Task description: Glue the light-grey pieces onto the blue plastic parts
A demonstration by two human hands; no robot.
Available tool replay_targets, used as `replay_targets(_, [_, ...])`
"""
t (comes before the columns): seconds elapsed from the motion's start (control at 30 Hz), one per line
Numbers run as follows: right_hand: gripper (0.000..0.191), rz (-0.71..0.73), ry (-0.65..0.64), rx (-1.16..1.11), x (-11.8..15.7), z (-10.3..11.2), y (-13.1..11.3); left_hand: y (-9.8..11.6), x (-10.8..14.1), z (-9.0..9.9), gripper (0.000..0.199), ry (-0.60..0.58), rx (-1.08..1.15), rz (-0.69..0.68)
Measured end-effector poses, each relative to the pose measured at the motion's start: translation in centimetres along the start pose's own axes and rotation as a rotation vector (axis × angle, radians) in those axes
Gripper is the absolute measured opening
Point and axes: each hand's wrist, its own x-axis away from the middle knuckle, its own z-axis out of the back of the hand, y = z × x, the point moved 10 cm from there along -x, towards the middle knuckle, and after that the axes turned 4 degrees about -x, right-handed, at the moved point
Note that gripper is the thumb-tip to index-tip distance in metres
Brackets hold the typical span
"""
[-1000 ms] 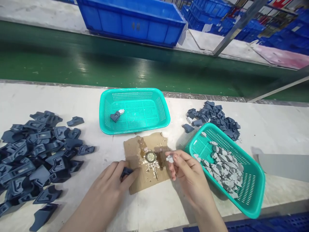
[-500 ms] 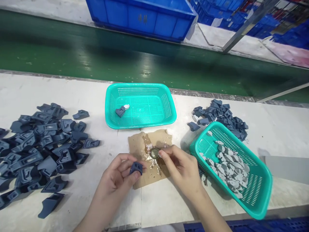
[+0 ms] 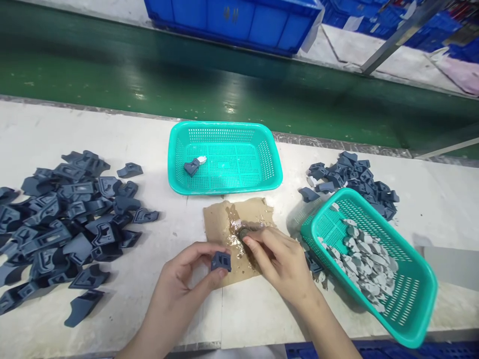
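Note:
My left hand (image 3: pixel 190 279) pinches a small dark blue plastic part (image 3: pixel 221 261) between thumb and fingers, with its square opening showing. My right hand (image 3: pixel 279 252) is closed at the small round dish (image 3: pixel 244 233), its thumb and fingertips pressed together; anything between them is too small to make out. The dish sits on a piece of brown cardboard (image 3: pixel 217 219), which is wet with shiny liquid around it. Behind the cardboard, a green basket (image 3: pixel 224 190) holds one dark blue part (image 3: pixel 192 167) and a small white piece (image 3: pixel 202 159).
Many dark blue parts (image 3: pixel 78 199) are heaped at the left. A tilted green basket (image 3: pixel 422 294) of grey-white pieces (image 3: pixel 366 254) stands at the right, beside another dark blue pile (image 3: pixel 352 174). A blue crate (image 3: pixel 232 25) is across the green strip.
My right hand has moved over the dish, now partly covering it. The part in my left hand has turned, showing its opening more. The whole view has shifted slightly.

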Motion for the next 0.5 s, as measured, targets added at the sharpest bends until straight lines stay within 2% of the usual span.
replay_targets(0.1, [0.022,-0.012,-0.03,0.016,0.0,-0.3,0.1,0.4,0.3,-0.1,0.014,0.042,0.04,0.032])
replay_targets(0.33, [0.022,-0.047,-0.022,-0.037,0.0,-0.4,0.7,0.8,0.5,-0.7,0.013,0.028,0.086,0.036])
replay_targets(0.4, [0.021,-0.112,0.012,-0.105,0.2,-0.1,1.3,0.5,0.4,-0.9,0.014,-0.028,0.084,0.03])
replay_targets(0.5, [0.02,-0.305,0.116,-0.314,0.8,0.8,2.8,-0.4,0.2,-1.6,0.021,-0.146,0.14,0.057])
